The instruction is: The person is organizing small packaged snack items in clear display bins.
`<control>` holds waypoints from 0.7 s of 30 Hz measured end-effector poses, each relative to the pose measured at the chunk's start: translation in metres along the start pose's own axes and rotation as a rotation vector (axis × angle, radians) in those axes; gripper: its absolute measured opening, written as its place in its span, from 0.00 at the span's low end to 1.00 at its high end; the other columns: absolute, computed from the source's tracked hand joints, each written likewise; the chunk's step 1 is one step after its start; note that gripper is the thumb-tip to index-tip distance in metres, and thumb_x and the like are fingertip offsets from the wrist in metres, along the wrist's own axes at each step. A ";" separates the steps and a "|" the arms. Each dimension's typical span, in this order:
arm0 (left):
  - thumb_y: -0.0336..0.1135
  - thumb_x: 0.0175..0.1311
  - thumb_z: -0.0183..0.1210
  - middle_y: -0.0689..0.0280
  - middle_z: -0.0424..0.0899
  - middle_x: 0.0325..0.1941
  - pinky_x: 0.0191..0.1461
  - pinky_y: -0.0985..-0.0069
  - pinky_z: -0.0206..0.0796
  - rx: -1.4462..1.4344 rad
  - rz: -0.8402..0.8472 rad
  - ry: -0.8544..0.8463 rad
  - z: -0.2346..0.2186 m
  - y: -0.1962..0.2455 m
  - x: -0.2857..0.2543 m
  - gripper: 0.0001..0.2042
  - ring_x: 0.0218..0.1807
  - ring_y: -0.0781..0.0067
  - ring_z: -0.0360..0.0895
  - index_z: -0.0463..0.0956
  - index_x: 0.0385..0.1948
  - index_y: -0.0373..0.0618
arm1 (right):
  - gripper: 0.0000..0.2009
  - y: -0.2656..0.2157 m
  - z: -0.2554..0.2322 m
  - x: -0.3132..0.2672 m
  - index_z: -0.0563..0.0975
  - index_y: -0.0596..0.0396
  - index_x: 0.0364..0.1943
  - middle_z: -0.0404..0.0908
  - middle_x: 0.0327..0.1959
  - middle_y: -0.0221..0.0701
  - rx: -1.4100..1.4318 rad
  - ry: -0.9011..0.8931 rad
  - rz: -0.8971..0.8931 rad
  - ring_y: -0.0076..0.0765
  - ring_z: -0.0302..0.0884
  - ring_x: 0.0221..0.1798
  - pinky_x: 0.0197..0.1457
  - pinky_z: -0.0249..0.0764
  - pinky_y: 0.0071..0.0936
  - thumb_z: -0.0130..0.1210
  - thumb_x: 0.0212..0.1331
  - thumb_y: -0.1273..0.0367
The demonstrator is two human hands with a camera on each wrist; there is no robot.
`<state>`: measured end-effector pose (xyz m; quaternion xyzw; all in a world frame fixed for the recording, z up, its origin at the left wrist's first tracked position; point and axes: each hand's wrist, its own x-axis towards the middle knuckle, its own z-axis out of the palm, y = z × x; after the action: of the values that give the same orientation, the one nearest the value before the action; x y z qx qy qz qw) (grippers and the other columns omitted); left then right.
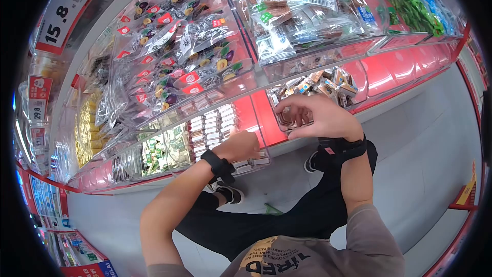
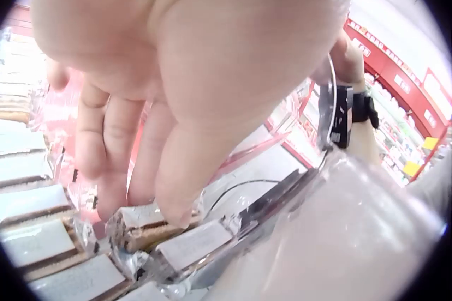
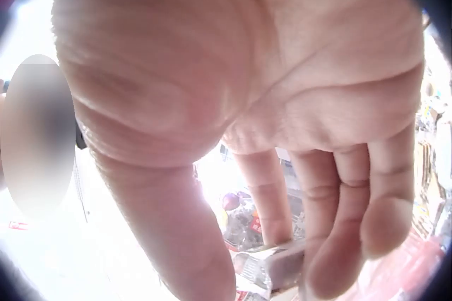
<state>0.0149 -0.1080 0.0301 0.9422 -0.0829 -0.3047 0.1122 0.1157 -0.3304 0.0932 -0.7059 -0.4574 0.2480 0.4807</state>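
Pinched by left hand (image 2: 162, 96) inside clear bin (image 2: 332, 216): wrapped bar (image 2: 150, 225), pale-topped, brown-edged, film crinkled; long axis pointing towards bin's wall. Right of bin, right hand (image 1: 324, 117): thumb apart, fingers loosely curved.

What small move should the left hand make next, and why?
Probably a light nudge to line up the small white-and-brown bar in clear wrapping: the left hand's thumb and fingertips are right at it, and it looks slightly askew beside the similar wrapped bars lying in a row.
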 end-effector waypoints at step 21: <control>0.29 0.61 0.52 0.62 0.79 0.35 0.40 0.78 0.65 -1.178 0.141 0.477 -0.040 0.039 -0.073 0.14 0.35 0.78 0.75 0.66 0.47 0.34 | 0.17 -0.013 0.037 0.013 0.75 0.58 0.47 0.80 0.30 0.32 0.157 0.015 -0.243 0.23 0.76 0.30 0.35 0.72 0.21 0.53 0.48 0.78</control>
<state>-0.0233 -0.1225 0.1126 0.7566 0.0639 -0.0731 0.6466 0.0873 -0.3011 0.0906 -0.6071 -0.5152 0.2178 0.5644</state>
